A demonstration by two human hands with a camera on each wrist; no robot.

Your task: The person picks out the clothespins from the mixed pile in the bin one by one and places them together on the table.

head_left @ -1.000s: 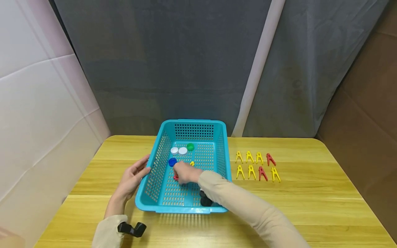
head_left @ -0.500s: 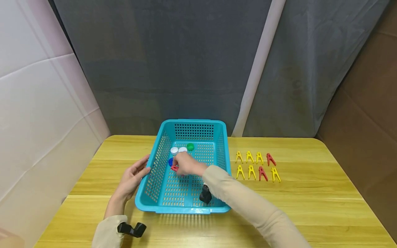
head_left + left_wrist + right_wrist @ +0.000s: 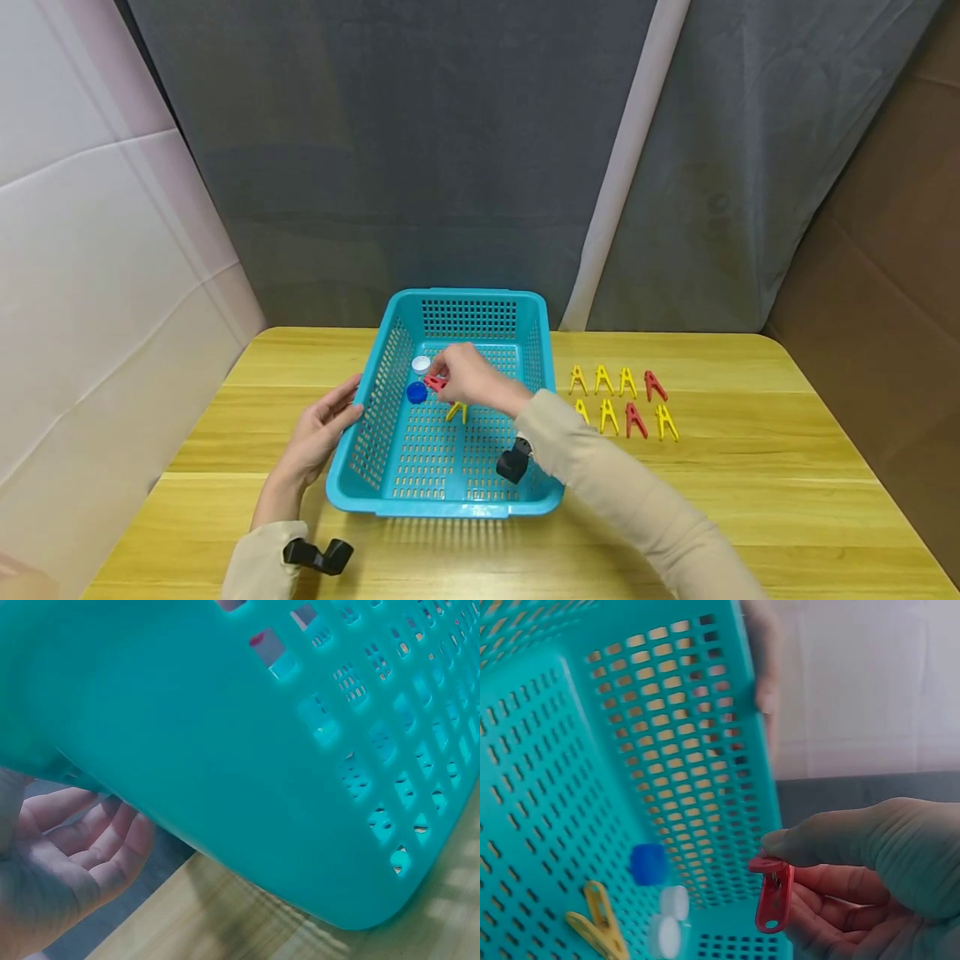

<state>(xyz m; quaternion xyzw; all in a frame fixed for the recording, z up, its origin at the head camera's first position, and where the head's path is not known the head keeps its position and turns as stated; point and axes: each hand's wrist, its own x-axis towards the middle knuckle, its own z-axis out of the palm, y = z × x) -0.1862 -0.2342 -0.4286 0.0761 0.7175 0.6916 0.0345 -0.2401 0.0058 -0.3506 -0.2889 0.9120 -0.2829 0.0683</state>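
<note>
My right hand (image 3: 474, 377) pinches a red clothespin (image 3: 775, 894) between thumb and fingers, above the floor of a turquoise plastic basket (image 3: 450, 507). My left hand (image 3: 321, 433) grips the basket's left rim; in the left wrist view its fingers (image 3: 112, 844) curl at the edge. Inside the basket lie a yellow clothespin (image 3: 457, 412), a blue bottle cap (image 3: 417, 392) and a white cap (image 3: 421, 365). A second white cap (image 3: 664, 936) shows in the right wrist view. The green cap is hidden behind my right hand in the head view.
Right of the basket, two rows of clothespins lie on the wooden table (image 3: 780, 467), several yellow ones (image 3: 627, 382) and two red ones (image 3: 636, 420). A grey curtain (image 3: 405, 167) hangs behind the table. A black wrist camera (image 3: 513, 461) sits under my right wrist, over the basket.
My right hand has lifted the red clothespin from the basket floor and moved it away from me and slightly right, uncovering the yellow clothespin and blue cap. The left hand has stayed still.
</note>
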